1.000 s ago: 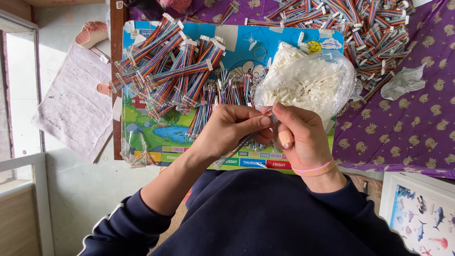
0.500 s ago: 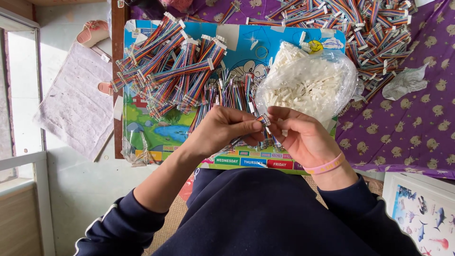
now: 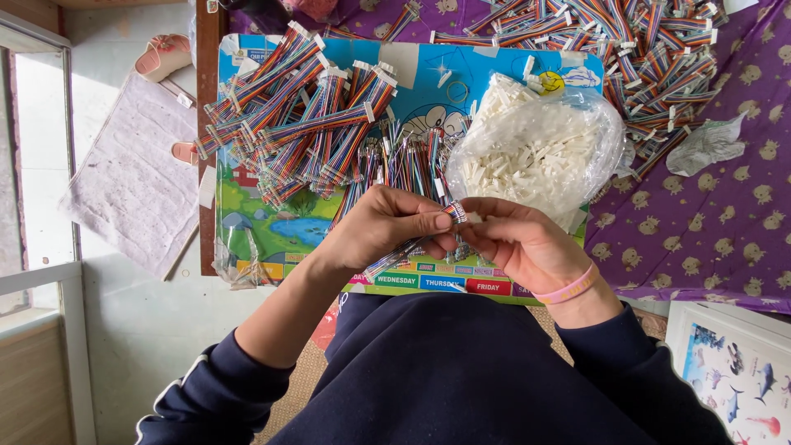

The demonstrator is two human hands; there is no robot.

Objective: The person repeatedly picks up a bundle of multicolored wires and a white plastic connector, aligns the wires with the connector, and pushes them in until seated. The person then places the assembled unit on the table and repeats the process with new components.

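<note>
My left hand (image 3: 387, 227) and right hand (image 3: 515, 243) both pinch one rainbow ribbon cable (image 3: 412, 245) over the colourful board (image 3: 264, 218). Finished cables (image 3: 305, 124) pile there; bare-ended cables (image 3: 404, 161) and the bag of white connectors (image 3: 535, 152) remain.

Both hands — left hand (image 3: 383, 227), right hand (image 3: 515, 243) — pinching 1 rainbow ribbon cable (image 3: 456, 212).

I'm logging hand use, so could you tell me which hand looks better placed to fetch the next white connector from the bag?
Probably the right hand: it sits just below the clear bag of white connectors, while the left hand pinches the ribbon cable.
</note>
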